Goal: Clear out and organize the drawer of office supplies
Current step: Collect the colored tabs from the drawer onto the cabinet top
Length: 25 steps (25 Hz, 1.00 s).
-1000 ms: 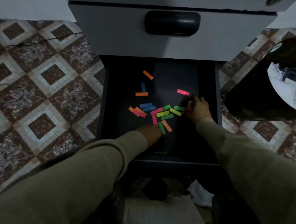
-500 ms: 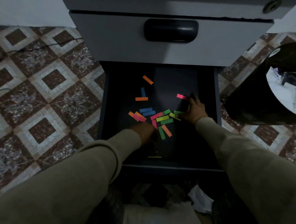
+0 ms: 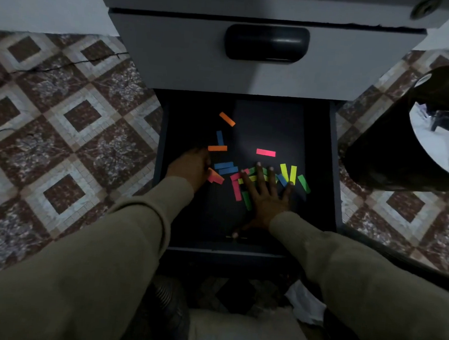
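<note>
This looks to me like a home office corner, dimly lit. I'm crouched over a grey pedestal cabinet [image 3: 262, 66] of the kind that sits under a desk, with a dark recessed pull [image 3: 266, 43] on the closed front above and a round lock [image 3: 424, 8] at its top corner. The bottom drawer [image 3: 334, 161] stands open below me, scattered with coloured sticky index flags [image 3: 265, 152], which is office stuff. The patterned mosaic floor tiles [image 3: 68, 143] feel domestic, and a black waste bin [image 3: 395, 144] holding papers stands beside the cabinet.

matt dark drawer [image 3: 323, 150], glossy handle [image 3: 266, 43]
</note>
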Each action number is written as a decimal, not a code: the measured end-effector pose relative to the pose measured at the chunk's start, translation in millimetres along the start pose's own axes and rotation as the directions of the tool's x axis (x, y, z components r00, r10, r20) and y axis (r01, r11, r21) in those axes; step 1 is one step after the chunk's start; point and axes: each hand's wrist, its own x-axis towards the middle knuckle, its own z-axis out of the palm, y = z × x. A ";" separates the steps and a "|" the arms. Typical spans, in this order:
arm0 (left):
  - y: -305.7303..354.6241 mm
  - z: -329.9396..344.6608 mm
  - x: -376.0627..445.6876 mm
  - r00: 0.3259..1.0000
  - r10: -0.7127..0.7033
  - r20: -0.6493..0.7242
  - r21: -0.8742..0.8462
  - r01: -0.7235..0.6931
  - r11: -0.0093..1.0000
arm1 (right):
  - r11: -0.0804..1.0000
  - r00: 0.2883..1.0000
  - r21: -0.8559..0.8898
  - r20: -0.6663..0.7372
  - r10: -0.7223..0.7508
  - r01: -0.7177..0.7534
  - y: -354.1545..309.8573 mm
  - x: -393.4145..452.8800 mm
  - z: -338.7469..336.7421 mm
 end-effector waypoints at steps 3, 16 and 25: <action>-5.7 -4.2 2.4 0.999 0.008 -0.036 -0.065 -0.010 0.998 | 0.994 0.980 -0.077 -0.178 -0.087 0.074 3.7 1.5 -9.1; 0.5 10.2 -1.0 0.996 0.010 0.087 0.022 -0.012 1.000 | 0.903 0.908 0.422 -0.341 0.245 -0.085 25.2 4.2 -19.8; 25.0 0.3 35.8 0.983 0.162 0.082 0.119 -0.171 0.978 | 0.801 0.867 0.580 -0.465 0.176 0.149 27.5 22.1 -30.7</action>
